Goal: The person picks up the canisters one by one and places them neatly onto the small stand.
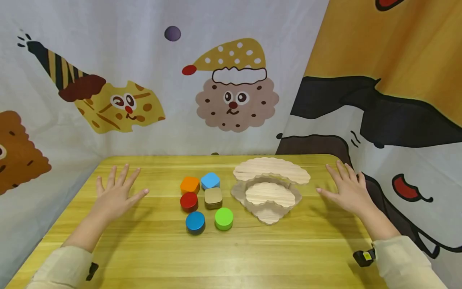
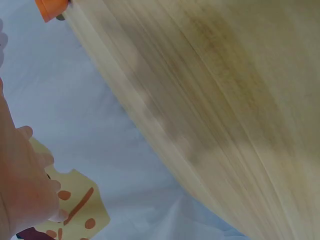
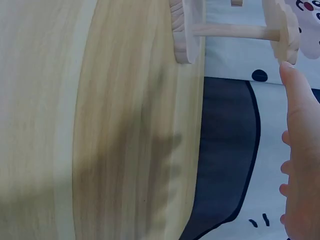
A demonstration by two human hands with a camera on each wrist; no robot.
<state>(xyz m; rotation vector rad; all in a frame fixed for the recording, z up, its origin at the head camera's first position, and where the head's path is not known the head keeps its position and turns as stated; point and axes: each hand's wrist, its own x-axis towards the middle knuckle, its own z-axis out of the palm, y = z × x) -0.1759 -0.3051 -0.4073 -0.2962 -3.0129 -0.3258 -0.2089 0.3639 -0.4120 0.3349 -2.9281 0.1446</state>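
Observation:
My left hand (image 1: 117,196) hovers above the left side of the table with its fingers spread, holding nothing. On the right side, my right hand (image 1: 348,190) is also raised with spread fingers and nothing in it. Between them stands a pale wooden rack (image 1: 271,170) with scalloped tiers joined by a dowel (image 3: 237,32). Left of it are small coloured blocks: orange (image 1: 189,185), light blue (image 1: 210,180), red (image 1: 189,202), tan (image 1: 213,198), dark blue (image 1: 195,222) and green (image 1: 223,219). Neither hand touches any of them.
The wood-grain table (image 1: 231,261) ends at a back edge against a printed curtain (image 1: 137,32). A black wrist strap piece (image 1: 364,257) sits at the right cuff. In the left wrist view an orange block (image 2: 51,7) shows at the top corner.

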